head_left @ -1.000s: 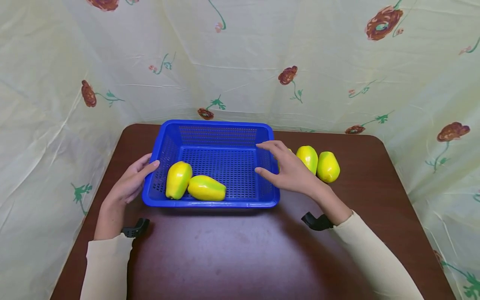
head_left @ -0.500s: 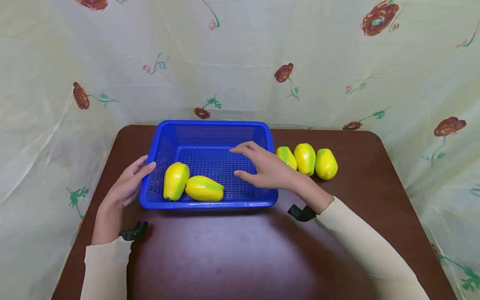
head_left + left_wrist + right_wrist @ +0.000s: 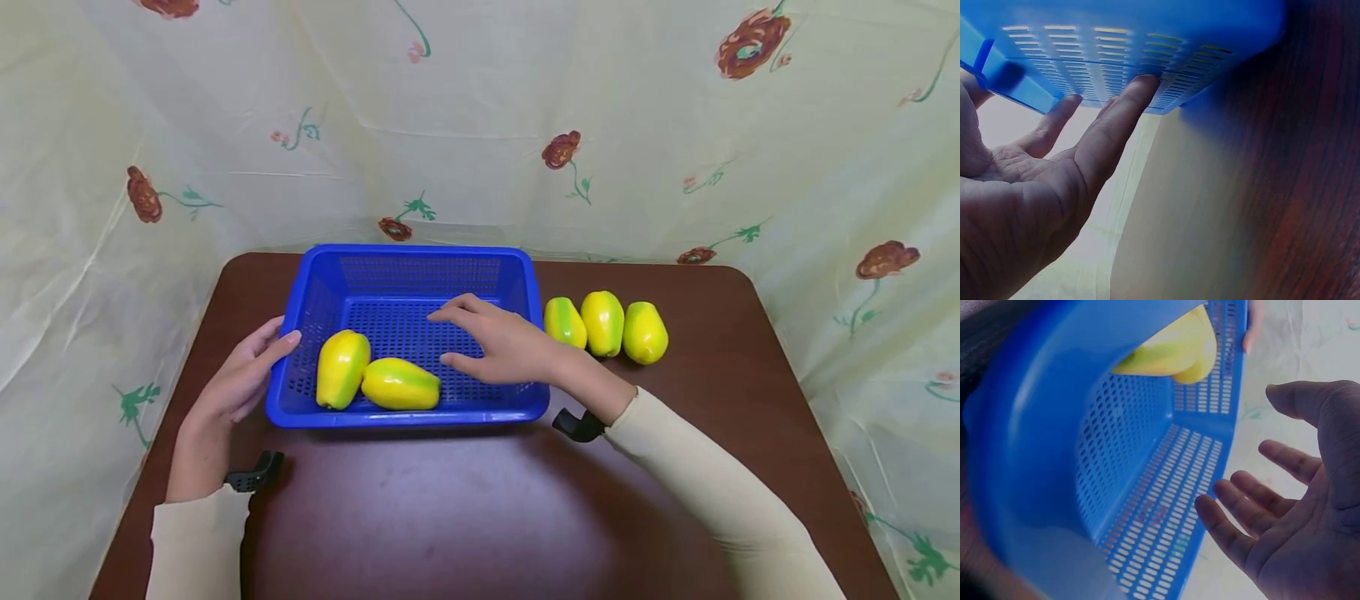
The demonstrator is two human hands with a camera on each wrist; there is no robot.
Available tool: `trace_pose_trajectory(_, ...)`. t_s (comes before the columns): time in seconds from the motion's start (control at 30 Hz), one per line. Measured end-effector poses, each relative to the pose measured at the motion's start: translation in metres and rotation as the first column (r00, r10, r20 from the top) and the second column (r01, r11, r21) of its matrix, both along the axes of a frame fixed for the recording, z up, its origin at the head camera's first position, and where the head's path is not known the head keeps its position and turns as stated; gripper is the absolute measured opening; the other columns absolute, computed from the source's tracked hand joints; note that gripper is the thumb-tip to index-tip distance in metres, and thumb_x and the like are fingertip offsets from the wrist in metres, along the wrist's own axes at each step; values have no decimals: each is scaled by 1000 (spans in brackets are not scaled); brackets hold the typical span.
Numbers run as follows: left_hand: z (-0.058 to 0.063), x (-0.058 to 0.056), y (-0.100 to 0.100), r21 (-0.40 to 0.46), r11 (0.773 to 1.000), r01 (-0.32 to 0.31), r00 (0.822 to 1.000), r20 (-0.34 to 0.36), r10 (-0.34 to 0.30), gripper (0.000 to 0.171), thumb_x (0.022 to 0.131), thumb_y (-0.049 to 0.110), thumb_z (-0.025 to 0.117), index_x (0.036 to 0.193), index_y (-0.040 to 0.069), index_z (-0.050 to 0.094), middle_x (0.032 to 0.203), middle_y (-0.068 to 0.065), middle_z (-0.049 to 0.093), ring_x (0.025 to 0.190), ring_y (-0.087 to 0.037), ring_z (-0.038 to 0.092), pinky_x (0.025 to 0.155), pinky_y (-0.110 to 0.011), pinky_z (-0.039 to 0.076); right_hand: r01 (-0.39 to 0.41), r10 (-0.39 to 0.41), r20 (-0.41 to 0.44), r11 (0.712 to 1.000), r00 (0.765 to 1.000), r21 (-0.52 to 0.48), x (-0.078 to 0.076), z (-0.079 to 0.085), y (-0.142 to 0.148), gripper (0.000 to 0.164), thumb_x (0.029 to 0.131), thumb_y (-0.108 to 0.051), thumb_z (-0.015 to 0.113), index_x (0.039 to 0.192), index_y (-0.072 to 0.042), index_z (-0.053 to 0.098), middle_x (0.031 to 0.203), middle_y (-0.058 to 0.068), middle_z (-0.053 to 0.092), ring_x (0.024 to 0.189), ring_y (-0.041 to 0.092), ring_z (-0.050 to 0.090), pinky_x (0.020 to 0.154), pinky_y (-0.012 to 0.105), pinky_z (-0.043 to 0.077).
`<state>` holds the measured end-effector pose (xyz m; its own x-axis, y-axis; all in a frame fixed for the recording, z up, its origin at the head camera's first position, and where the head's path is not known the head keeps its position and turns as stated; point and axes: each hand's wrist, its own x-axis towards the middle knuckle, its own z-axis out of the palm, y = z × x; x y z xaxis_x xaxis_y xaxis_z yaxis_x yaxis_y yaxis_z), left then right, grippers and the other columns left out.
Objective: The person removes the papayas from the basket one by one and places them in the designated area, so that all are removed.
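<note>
A blue perforated plastic basket (image 3: 408, 418) sits on the table. My left hand (image 3: 243, 371) holds its left end, thumb over the rim and fingertips against the outer slotted wall (image 3: 1110, 59). Inside, at the front left, one yellow-green papaya (image 3: 343, 371) points front to back, and a second papaya (image 3: 401, 385) lies sideways against it. Over the basket's right half, my right hand (image 3: 502, 342) hovers with fingers and thumb spread and nothing between them. The right wrist view shows that hand (image 3: 1310, 506) above the rim, apart from the fruit.
To the right of the basket, three more papayas (image 3: 602, 323) stand in a row on the brown table (image 3: 450, 508). A flowered curtain (image 3: 465, 108) hangs behind the table's back edge and along both sides.
My right hand has moved left from the basket's right rim to over its inside, uncovering the papayas on the right. The left hand keeps its hold, and the head view has shifted slightly.
</note>
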<state>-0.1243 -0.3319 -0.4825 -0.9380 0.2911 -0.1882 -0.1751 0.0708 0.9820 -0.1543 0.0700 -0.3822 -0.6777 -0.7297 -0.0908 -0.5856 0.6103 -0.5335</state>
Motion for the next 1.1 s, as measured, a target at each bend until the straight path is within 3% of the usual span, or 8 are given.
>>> trace_pose_trajectory(0.27,2,2,-5,5,1000,-9,1000,9,9,55,113,27,48,163,12,31,136,8,64,110,-9,75,86,-32,66,-74,74,-3,997,997,6,-4,-5,-21,54,104,-34,67,154,-20,53,154,6,53,137,22,58,109,40,56)
trace_pose_trajectory(0.67,2,1,1,-47,999,-17,1000,14,18,59,113,31,49,164,10,30,137,8,62,111,-9,74,87,-32,66,-155,143,123,984,982,87,-11,-8,-41,51,107,-36,63,154,-20,53,157,7,53,141,27,58,114,43,54)
trace_pose_trajectory(1.1,2,0,0,-26,999,-24,999,22,24,59,113,30,49,164,8,29,136,8,63,110,-9,75,87,-31,66,-248,227,158,960,961,128,-23,-11,-64,56,105,-37,65,156,-17,51,158,10,52,143,27,56,118,44,50)
